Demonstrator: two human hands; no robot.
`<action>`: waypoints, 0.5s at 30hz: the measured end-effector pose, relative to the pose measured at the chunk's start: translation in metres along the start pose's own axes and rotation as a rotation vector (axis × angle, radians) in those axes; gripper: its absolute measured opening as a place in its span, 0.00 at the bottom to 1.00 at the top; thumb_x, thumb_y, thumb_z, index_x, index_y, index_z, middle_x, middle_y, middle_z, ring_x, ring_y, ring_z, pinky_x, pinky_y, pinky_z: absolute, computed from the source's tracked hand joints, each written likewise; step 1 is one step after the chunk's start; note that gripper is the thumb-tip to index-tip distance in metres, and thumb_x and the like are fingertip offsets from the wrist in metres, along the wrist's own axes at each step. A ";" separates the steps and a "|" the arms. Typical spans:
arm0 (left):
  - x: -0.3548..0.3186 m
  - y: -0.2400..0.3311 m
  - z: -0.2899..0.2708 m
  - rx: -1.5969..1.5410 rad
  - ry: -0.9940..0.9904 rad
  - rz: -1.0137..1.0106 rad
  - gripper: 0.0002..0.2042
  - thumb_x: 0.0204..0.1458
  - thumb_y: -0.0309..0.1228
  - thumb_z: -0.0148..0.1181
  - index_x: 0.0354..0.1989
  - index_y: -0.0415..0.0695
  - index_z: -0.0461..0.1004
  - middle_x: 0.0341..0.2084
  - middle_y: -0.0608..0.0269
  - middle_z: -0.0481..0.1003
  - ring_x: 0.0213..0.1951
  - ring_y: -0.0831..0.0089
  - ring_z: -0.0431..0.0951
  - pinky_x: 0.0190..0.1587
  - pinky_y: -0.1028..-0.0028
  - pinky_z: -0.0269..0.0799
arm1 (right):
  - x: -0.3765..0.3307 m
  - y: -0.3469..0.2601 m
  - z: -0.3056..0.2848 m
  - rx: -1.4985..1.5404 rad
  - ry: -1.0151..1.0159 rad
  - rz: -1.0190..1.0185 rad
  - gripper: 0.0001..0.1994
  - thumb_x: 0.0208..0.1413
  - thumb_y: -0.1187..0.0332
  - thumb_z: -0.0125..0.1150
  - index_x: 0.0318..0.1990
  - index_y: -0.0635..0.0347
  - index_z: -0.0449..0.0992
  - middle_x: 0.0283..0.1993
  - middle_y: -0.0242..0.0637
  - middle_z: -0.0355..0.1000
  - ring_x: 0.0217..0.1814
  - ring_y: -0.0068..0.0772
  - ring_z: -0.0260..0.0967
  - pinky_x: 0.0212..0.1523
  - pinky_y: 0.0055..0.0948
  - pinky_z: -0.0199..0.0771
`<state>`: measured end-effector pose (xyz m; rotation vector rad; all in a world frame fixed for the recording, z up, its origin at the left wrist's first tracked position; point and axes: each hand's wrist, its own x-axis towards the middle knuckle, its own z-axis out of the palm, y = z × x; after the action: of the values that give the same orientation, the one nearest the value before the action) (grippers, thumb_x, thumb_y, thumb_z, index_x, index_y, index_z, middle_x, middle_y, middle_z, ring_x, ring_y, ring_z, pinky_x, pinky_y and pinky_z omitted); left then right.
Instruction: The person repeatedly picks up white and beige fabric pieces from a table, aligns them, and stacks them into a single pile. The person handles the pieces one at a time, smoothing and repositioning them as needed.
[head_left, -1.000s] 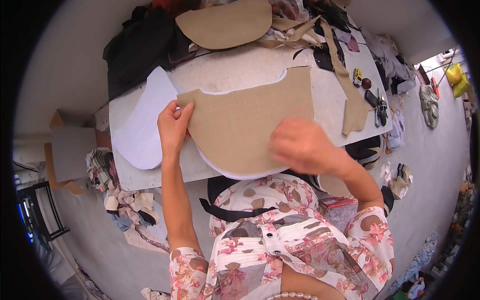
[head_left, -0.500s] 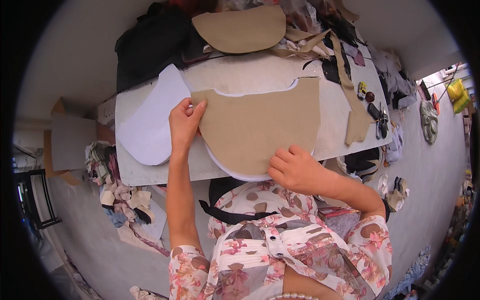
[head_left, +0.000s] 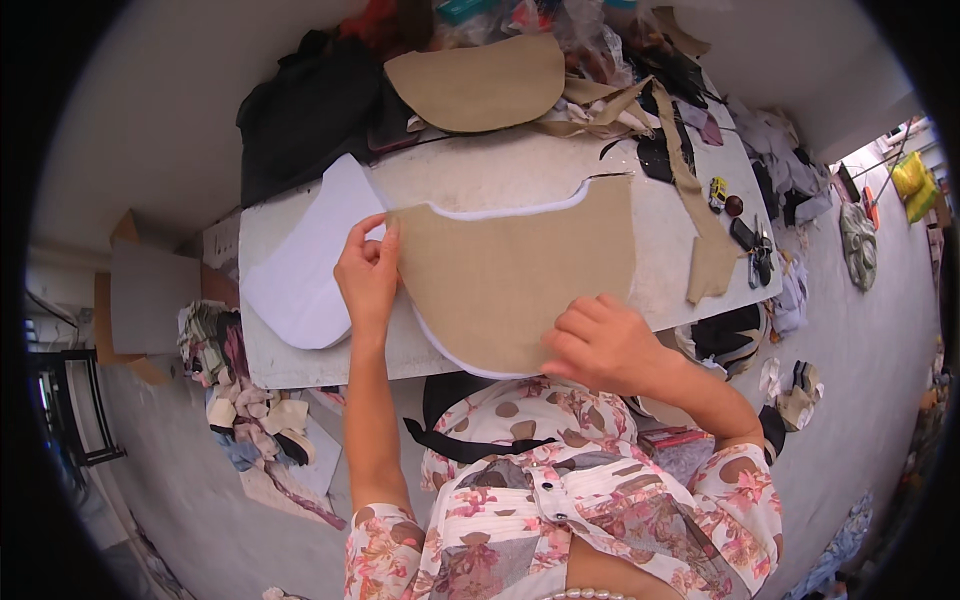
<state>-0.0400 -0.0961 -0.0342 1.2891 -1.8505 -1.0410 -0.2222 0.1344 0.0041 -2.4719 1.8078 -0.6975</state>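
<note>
We are in the aligning step, as we judge it: a large tan fabric panel with a rounded near edge (head_left: 520, 275) lies flat on the grey worktable (head_left: 520, 165), stacked over a white piece of the same outline (head_left: 300, 265) that shows as a thin rim along the far notch and the near curve and spreads out wide at nine o'clock. Our left hand (head_left: 368, 275) sits at the panel's nine o'clock edge, fingers curled narrow and pinching that edge between thumb and forefinger. Our right hand (head_left: 600, 345) rests at the panel's five o'clock, near the table's front edge, fingers bent and close together, pressing down on the cloth rather than holding it. The next move, we think, calls for keeping the right hand as an anchor while the left draws the edge until the two outlines match, without rucking the tan layer. The panel looks smooth and matte, with a shallow stepped cut along its twelve o'clock side and no wrinkles we can see. At twelve o'clock on the table lies a second tan rounded piece (head_left: 480, 80), beside a heap of black cloth (head_left: 310, 105) at eleven; a long tan strip (head_left: 700, 230) trails down at two o'clock, well apart from our hands.
</note>
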 end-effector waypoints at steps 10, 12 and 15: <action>-0.044 0.012 0.032 0.510 -0.312 0.671 0.29 0.54 0.43 0.56 0.65 0.47 0.63 0.69 0.49 0.52 0.70 0.49 0.47 0.69 0.47 0.35 | 0.019 0.040 0.034 -0.120 -0.044 0.229 0.37 0.50 0.46 0.60 0.65 0.55 0.62 0.72 0.52 0.46 0.76 0.58 0.37 0.70 0.63 0.32; -0.045 0.008 0.035 0.599 -0.357 0.624 0.30 0.56 0.48 0.53 0.66 0.48 0.62 0.70 0.50 0.50 0.71 0.49 0.45 0.69 0.46 0.33 | 0.013 0.051 0.034 -0.124 -0.119 0.357 0.38 0.52 0.46 0.58 0.68 0.53 0.58 0.74 0.52 0.42 0.77 0.59 0.32 0.71 0.61 0.27; -0.046 0.009 0.037 0.630 -0.353 0.615 0.33 0.54 0.52 0.54 0.66 0.48 0.61 0.70 0.48 0.48 0.71 0.47 0.42 0.69 0.44 0.29 | 0.000 0.063 0.030 -0.154 -0.101 0.435 0.38 0.52 0.45 0.58 0.68 0.52 0.59 0.74 0.55 0.42 0.77 0.61 0.30 0.71 0.61 0.28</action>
<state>-0.0610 -0.0414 -0.0470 0.7501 -2.7449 -0.3670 -0.2682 0.1053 -0.0388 -2.0275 2.3186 -0.4115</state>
